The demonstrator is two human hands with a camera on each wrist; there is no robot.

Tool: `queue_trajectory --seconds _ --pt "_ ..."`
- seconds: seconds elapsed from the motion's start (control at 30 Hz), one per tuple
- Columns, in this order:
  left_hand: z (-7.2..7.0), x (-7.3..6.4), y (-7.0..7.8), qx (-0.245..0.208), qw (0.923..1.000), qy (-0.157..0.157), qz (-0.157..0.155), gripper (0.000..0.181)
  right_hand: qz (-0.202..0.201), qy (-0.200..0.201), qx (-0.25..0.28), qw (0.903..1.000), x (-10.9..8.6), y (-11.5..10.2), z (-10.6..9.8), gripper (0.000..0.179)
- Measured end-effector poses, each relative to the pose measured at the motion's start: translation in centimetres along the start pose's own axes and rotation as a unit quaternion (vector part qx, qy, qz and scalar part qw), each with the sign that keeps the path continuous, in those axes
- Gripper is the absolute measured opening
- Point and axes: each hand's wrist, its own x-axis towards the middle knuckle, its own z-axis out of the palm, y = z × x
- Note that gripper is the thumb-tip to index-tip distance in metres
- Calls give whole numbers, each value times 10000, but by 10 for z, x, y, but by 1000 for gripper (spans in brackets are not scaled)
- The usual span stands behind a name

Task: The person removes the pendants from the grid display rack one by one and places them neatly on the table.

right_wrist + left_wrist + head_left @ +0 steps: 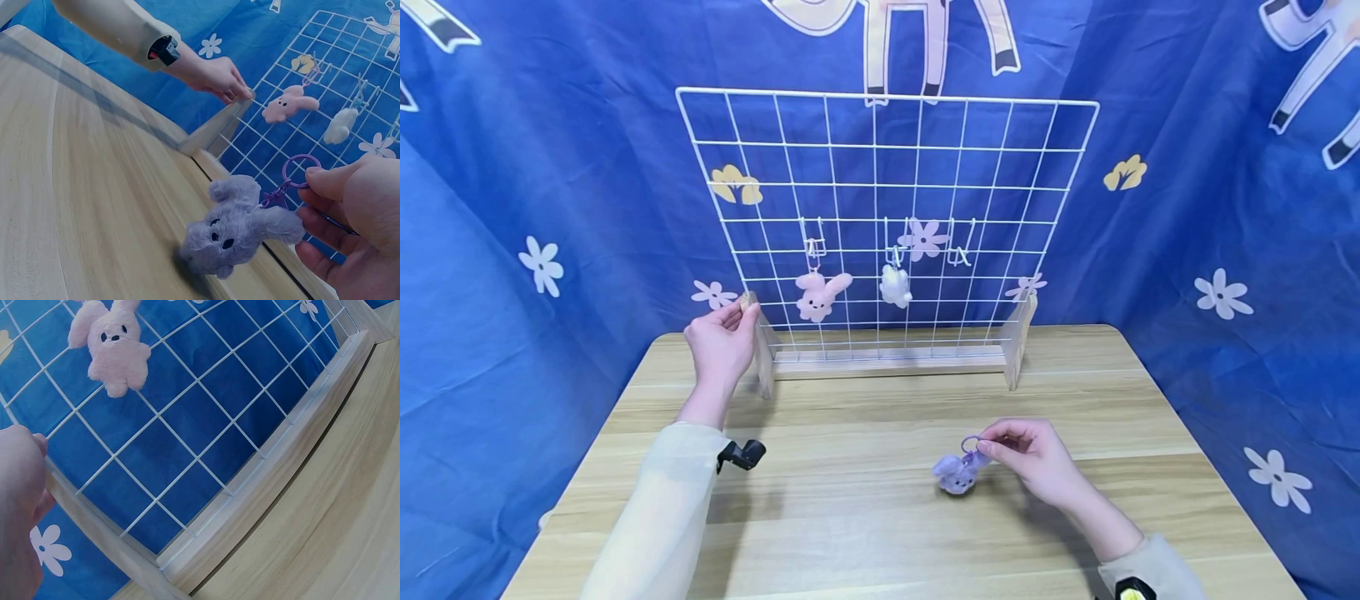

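Note:
My left hand (722, 346) grips the top of the left wooden upright (763, 354) of a white wire grid rack (874, 183). In the right wrist view, my right hand (369, 219) pinches a purple key ring (284, 172) between thumb and fingers. From that ring hangs a fluffy purple bunny keychain (228, 234), tilted, its face toward the camera, low over the table. A pink bunny keychain (816, 298) and a white plush keychain (896, 287) hang on hooks on the grid. The third hook (958, 256), to their right, is bare.
The rack's wooden base (887, 363) stands near the back edge of a light wood table (850, 500). Its right upright (1018, 342) is at the far side. Behind hangs a blue curtain (587, 208) printed with flowers and animals.

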Motion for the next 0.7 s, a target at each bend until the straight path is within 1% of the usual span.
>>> queue_trajectory --seconds 0.27,0.7 --pt "0 1 -1 17 10000 17 76 35 88 32 -77 9999 0 4 1 7" --pt "1 0 -1 -85 9999 28 62 33 176 -97 -120 9997 -3 2 2 8"
